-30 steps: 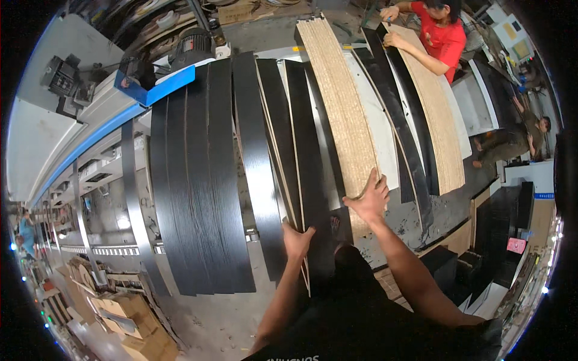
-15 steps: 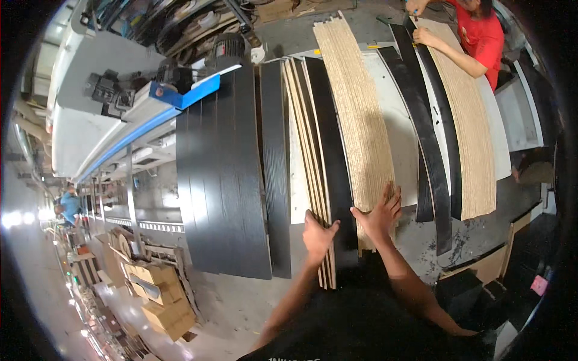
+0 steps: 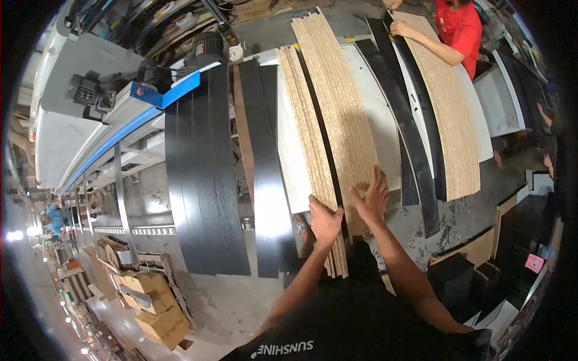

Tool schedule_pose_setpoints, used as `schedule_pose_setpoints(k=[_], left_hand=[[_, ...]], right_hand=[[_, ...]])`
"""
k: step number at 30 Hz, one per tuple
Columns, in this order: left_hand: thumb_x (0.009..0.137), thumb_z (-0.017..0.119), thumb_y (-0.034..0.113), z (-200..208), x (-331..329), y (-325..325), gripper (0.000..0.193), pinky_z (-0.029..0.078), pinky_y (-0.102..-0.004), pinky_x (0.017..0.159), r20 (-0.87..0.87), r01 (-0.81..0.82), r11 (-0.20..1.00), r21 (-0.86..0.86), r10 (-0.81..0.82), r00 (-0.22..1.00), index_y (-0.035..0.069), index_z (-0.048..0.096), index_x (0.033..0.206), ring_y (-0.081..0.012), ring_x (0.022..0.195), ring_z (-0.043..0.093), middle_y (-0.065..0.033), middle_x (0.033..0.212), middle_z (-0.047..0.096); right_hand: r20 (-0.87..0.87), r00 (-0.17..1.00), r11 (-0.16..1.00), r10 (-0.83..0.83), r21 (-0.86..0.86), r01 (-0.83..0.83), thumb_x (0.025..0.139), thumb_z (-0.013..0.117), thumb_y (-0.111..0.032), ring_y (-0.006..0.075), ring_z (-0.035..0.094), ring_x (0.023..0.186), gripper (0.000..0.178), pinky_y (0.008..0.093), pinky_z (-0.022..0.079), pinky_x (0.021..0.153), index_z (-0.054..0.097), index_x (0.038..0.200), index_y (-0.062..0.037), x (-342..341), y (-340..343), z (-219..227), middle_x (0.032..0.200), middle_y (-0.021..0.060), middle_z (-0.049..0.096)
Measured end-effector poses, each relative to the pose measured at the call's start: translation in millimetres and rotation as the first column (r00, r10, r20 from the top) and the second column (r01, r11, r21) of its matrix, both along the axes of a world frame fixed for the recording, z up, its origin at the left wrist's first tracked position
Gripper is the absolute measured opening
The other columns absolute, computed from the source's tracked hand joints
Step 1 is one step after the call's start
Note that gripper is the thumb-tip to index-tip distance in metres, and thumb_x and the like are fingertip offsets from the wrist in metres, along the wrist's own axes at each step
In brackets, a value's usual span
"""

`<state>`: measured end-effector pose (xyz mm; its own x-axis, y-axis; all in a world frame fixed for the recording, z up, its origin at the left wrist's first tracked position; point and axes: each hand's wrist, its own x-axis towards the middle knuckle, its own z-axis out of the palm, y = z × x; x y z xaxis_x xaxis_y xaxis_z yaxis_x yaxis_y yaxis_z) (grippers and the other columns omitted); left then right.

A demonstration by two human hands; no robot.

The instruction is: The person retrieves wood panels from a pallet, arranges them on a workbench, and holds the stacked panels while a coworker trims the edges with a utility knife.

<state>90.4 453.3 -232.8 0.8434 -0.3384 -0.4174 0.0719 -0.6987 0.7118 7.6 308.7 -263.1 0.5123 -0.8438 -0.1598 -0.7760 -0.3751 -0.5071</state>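
Observation:
Long boards stand on edge in a narrow bundle, their tan chipboard edges facing up. My left hand grips the near part of this bundle, fingers on its left side and thumb toward the right. Just right of it lies a wider stack of chipboard strips, with a dark gap between the two. My right hand rests against the near end of the wider stack, its fingers spread and pointing away from me. The undersides of both bundles are hidden.
Wide black boards and a narrower black board lie to the left, beside a machine with a blue rail. Loose black strips and another chipboard stack lie right. A person in red touches that stack.
The narrow bundle has turned up on edge, so tan edges replace its black face, and it sits closer to the wider stack. Both hands stay at the near ends. The whole view has shifted.

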Motion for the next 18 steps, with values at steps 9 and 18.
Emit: schedule_pose_setpoints(k=[9,18], left_hand=[[0.095,0.085,0.04,-9,10,4,0.082,0.056,-0.0593,0.087,0.11,0.067,0.997,0.03,-0.07,0.992,-0.009,0.04,0.143,-0.0537,0.101,0.069,-0.0313,0.116,0.064],[0.08,0.097,0.031,-13,34,-6,0.092,0.056,-0.0537,0.09,0.188,0.098,0.991,0.096,-0.115,0.976,-0.011,0.038,0.138,-0.0435,0.096,0.07,-0.0259,0.106,0.064]], right_hand=[[-0.104,0.225,0.024,-0.969,0.864,0.502,0.115,0.055,-0.053,0.0312,0.052,0.142,0.074,0.0559,0.038,0.12,0.043,0.163,0.002,-210,121,-81,0.167,0.0173,0.046],[0.432,0.576,0.062,-0.694,0.833,-0.55,0.114,0.057,-0.056,0.0266,0.045,0.154,0.087,0.0404,0.031,0.13,0.032,0.173,0.0029,-182,192,-145,0.173,0.0156,0.044]])
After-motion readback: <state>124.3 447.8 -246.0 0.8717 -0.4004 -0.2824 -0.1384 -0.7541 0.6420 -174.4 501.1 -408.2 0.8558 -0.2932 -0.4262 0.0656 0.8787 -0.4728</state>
